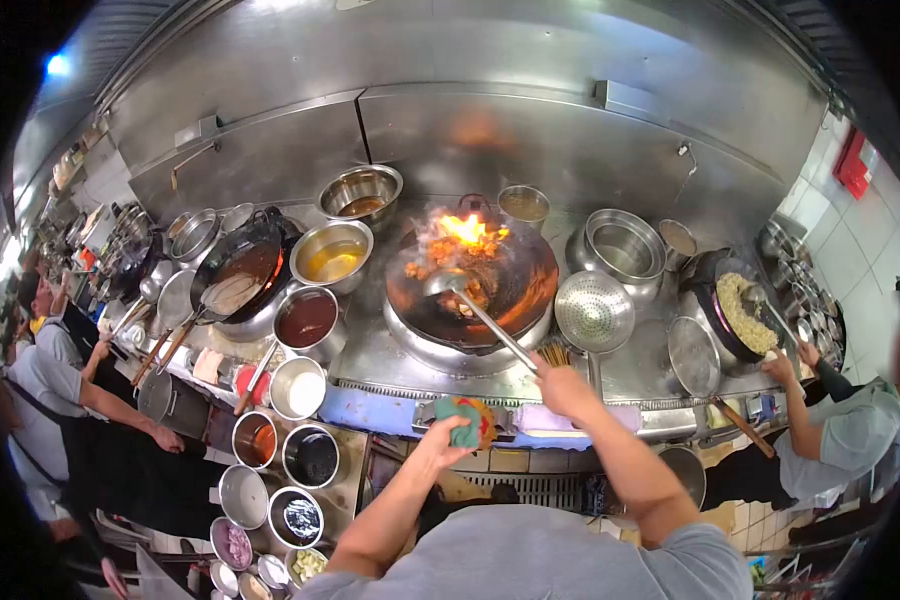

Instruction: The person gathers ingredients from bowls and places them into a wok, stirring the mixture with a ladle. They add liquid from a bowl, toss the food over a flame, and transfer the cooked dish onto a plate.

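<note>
The wok [475, 290] sits on the burner at the middle of the steel counter [370, 350], with food and an open flame [467, 230] at its far side. A ladle [448, 284] rests its bowl inside the wok; its long handle runs toward the near right, where the right hand [560, 385] is closed around the end. The left hand [448, 432], just in front of the wok at the counter edge, grips a folded green cloth [467, 420].

Right of the wok lies a round strainer [594, 312], and behind that a steel pot [622, 245]. Left of the wok stand bowls of yellow oil [332, 255] and dark red sauce [307, 320], then a second wok [235, 275]. Farther right a co-worker's hand [778, 368] tends a pan of rice [745, 312]. The small tubs near left of the wok are too small to make out their contents, and the view's edges are dark.
</note>
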Demonstrator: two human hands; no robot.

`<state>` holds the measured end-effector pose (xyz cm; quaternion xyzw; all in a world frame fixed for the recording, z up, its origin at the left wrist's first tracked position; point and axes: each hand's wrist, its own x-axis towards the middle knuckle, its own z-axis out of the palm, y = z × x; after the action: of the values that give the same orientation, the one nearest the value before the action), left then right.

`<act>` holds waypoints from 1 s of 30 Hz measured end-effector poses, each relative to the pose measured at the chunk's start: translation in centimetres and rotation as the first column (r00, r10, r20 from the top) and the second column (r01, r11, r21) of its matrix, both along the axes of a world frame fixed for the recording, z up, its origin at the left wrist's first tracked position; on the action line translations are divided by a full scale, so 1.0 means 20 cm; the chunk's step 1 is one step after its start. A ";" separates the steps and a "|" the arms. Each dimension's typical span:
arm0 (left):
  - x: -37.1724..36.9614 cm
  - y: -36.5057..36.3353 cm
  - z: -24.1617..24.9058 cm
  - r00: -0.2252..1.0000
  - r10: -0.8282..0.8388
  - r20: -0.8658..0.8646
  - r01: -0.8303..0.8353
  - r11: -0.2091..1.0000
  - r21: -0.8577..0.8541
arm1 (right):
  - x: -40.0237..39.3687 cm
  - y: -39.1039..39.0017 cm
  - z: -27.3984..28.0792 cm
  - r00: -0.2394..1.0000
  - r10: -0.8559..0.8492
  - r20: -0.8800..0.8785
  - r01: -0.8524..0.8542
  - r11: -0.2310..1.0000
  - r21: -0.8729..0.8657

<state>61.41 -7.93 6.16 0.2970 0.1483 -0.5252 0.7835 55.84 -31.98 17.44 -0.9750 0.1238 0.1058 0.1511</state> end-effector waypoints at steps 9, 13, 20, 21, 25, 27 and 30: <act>0.26 -0.16 0.18 0.946 0.316 0.071 -0.321 0.943 0.083 | 0.14 -0.31 0.10 0.991 -0.056 0.122 0.062 0.997 -0.053; 0.54 -0.34 0.25 0.986 0.165 0.028 -0.168 0.976 0.137 | 0.18 0.03 -0.13 0.964 -0.129 0.233 0.111 0.990 0.090; 0.73 -0.43 0.04 0.995 0.094 -0.034 -0.086 0.978 0.188 | -0.31 0.07 0.17 0.989 -0.121 0.080 0.127 0.989 -0.078; 0.79 -0.47 -0.04 0.992 0.114 -0.052 -0.101 0.973 0.208 | -0.36 0.10 0.14 0.978 -0.156 0.136 0.164 0.985 -0.046; 0.77 -0.48 -0.13 0.989 0.148 0.021 -0.149 0.972 0.182 | -0.62 0.20 0.33 0.975 -0.154 0.161 0.140 0.986 0.095; 0.55 -0.39 0.11 0.982 0.178 -0.060 -0.164 0.968 0.190 | -0.73 0.14 0.63 0.983 -0.112 0.146 0.073 0.965 0.253; 0.24 -0.19 0.44 0.994 0.055 -0.096 -0.042 0.990 0.137 | -0.81 0.02 0.83 0.997 -0.047 0.068 0.029 0.968 0.249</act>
<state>66.21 -11.78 14.97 0.3192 0.2296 -0.5088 0.7658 39.71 -31.50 34.10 -0.9491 0.1228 0.0818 0.2782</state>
